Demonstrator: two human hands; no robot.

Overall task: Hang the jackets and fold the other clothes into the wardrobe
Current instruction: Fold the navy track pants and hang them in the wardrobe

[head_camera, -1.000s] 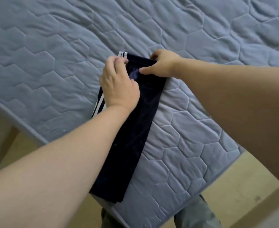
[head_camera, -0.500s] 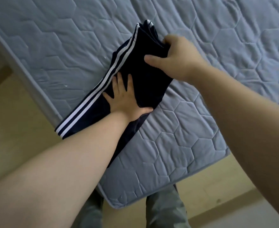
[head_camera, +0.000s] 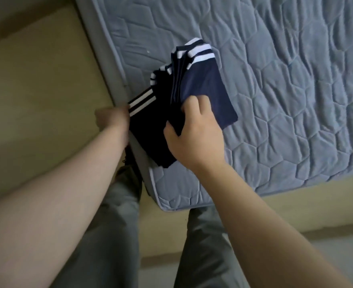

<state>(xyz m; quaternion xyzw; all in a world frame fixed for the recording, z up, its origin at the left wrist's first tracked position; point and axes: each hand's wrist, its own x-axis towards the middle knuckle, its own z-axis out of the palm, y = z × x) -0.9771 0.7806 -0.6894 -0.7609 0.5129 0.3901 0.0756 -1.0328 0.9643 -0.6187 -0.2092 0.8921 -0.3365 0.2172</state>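
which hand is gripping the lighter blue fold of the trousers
The right hand: fingers curl over the blue fold of the trousers. The left hand, blurred, sits at the striped edge.

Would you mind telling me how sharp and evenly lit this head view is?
Head view: the left hand is smeared by motion blur, so its grip is unclear; the right hand, pinching the garment, is sharper; the garment's dark folds lose detail in the dim, flat light; the mattress quilting looks soft, and its edge bows from the wide lens.
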